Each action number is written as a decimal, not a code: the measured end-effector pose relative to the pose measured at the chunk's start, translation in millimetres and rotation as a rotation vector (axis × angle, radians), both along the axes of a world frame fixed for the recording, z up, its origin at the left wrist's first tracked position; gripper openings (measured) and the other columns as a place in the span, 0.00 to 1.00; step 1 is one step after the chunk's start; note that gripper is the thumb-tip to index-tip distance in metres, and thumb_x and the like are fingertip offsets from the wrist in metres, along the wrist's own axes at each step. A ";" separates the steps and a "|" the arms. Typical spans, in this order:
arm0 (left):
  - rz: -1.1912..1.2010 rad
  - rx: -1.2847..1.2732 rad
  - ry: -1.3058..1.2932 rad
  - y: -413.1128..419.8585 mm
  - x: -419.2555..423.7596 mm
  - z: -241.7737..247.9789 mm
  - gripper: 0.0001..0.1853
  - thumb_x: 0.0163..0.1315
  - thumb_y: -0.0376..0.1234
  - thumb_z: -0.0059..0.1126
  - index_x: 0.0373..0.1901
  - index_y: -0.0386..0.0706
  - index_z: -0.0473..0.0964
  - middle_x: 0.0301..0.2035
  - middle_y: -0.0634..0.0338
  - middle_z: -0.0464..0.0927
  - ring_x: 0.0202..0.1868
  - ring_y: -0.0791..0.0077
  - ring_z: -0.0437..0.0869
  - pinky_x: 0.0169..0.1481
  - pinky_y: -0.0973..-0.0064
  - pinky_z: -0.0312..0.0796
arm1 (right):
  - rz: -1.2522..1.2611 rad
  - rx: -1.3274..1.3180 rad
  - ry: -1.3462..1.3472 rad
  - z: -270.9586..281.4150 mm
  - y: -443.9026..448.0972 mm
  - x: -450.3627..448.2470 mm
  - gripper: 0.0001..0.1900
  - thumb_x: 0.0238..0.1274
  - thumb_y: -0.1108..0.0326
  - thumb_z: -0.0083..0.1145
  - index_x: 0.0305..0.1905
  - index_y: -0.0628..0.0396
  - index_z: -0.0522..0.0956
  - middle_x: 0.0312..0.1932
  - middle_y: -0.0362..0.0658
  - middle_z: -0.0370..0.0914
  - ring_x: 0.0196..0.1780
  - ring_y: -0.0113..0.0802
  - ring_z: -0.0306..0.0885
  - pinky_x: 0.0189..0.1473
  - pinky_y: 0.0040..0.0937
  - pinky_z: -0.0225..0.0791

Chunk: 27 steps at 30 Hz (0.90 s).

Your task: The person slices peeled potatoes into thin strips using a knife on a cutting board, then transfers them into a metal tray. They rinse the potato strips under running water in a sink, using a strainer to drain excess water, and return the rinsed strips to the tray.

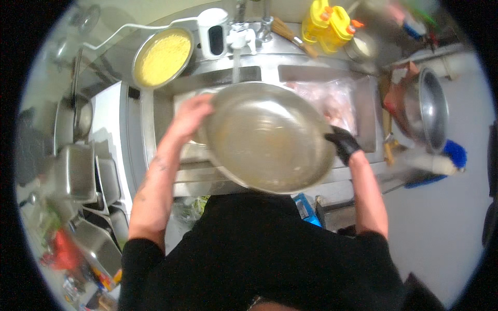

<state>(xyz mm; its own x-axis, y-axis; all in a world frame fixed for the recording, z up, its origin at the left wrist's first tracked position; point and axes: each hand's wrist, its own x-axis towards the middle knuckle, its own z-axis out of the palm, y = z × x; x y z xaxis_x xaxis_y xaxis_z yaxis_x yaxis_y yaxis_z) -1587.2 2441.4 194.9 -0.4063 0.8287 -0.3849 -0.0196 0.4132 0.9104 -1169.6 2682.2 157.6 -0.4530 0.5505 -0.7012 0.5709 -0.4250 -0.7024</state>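
A wide, round stainless steel bowl (268,140) is held up over the double sink (367,116), its inside facing me. My bare left hand (194,112) grips its left rim. On the right rim is my right hand (342,144), in a black glove. Just behind the bowl's far edge, water (236,66) runs from the white tap fitting (240,39). In the right basin lies clear plastic with pale pink raw meat (330,101) under it. Part of the left basin is hidden behind the bowl and my left arm.
A metal bowl of yellow grains (165,58) stands at the back left. Yellow bottles (328,29) and a wooden-handled brush (293,37) are behind the sink. Another large steel bowl (432,110) stands at the right. Steel food pans (78,171) are stacked at the left.
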 end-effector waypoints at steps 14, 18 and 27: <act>-0.339 -0.202 0.560 -46.5 27.0 -225.4 0.27 0.67 0.37 0.59 0.68 0.40 0.73 0.68 0.43 0.71 0.70 0.46 0.70 0.76 0.59 0.62 | -0.366 0.478 -0.194 -122.6 123.2 194.5 0.20 0.66 0.68 0.58 0.60 0.60 0.77 0.50 0.47 0.81 0.52 0.42 0.76 0.54 0.43 0.70; -0.382 -0.301 0.730 -4.8 -0.4 -244.3 0.32 0.65 0.39 0.62 0.73 0.49 0.69 0.76 0.49 0.60 0.77 0.46 0.59 0.80 0.49 0.55 | 0.031 0.889 -0.601 -102.5 130.4 149.2 0.30 0.66 0.61 0.63 0.70 0.60 0.71 0.64 0.55 0.77 0.65 0.51 0.74 0.68 0.43 0.66; -0.478 -0.367 0.653 4.8 -43.3 -327.6 0.35 0.63 0.41 0.68 0.73 0.58 0.69 0.80 0.50 0.48 0.78 0.44 0.56 0.81 0.49 0.53 | 0.508 1.308 -0.861 -26.9 87.9 36.4 0.33 0.64 0.64 0.65 0.72 0.61 0.69 0.71 0.58 0.70 0.75 0.53 0.66 0.77 0.44 0.57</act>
<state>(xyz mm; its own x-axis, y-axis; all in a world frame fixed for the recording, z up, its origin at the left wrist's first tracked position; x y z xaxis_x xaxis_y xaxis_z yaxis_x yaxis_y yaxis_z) -1630.5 2446.2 -132.7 -0.2800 0.8358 -0.4722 0.7064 0.5125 0.4882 -1133.2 2770.1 130.7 -0.5076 0.8609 -0.0343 0.8465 0.5057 0.1664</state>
